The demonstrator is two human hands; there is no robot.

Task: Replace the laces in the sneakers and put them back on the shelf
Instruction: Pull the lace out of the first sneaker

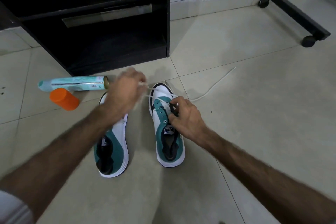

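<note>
Fingers [140, 82] of both hands pinch the white lace [209, 91].

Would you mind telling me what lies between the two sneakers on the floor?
In the head view, only bare tile floor separates the left teal-and-white sneaker from the right one.

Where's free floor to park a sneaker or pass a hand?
Free: bare tile right of the right sneaker, below the trailing white lace; also the strip between the two sneakers. Crowded: left of the left sneaker, where the spray can and orange cap lie by the black cabinet.
</note>
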